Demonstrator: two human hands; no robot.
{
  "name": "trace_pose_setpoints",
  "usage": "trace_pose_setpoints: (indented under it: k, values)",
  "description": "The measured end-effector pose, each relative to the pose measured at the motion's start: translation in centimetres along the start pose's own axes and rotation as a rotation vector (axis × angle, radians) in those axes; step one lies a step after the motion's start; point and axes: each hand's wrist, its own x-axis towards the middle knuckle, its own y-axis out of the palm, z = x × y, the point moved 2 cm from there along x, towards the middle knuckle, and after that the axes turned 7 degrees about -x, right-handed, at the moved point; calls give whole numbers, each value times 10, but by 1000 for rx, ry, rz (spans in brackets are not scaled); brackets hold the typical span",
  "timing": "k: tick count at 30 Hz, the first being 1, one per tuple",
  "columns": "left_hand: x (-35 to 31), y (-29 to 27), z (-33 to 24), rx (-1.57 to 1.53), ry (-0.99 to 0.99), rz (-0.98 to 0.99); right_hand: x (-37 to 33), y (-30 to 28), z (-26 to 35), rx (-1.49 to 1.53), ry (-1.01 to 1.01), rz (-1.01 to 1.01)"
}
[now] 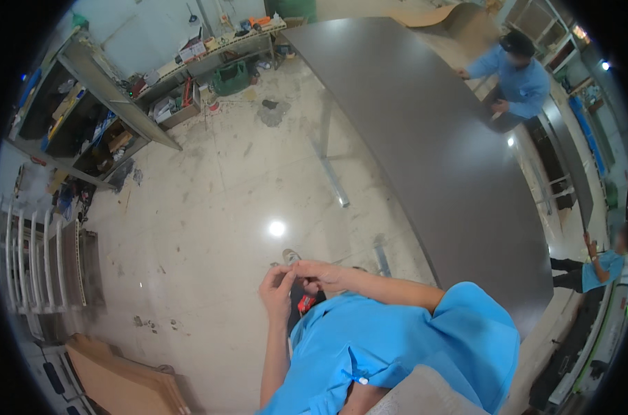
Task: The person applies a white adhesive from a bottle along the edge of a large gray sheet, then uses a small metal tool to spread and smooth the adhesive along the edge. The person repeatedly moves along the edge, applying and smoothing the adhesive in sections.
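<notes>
Red item [305, 302], kind unclear, shows just below right hand [322, 275], nearer it than left hand [276, 286]; fingers of both hands meet, cannot tell if grasping anything; grey panel [431, 159] off right, long axis running away ahead.

The pale floor [210, 166] bears a grey table [431, 145] and brown cardboard [117, 377].

From the left hand [277, 287], wide room to pass lies leftward over the floor [189, 228], until a rack [34, 263] and cardboard [117, 373] block its left side. Rightward the table [459, 166] is the obstacle; metal feet [333, 181] stand low by its left edge, a co-worker [525, 79] by its right.
</notes>
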Motion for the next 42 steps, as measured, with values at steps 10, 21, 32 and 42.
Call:
trace_pose_setpoints:
  k: [10,21,32,42]
  values:
    - [319,43,-67,411,15,551,115,-70,221,65,-326,-347]
    - [659,100,-68,137,-253,420,284,-198,516,-117,-427,-642]
    - [930,125,-114,-124,-249,24,472,-286,801,-534,-473,-400]
    - [1232,141,-142,-300,-421,-104,600,-390,1015,-1265,-509,-680]
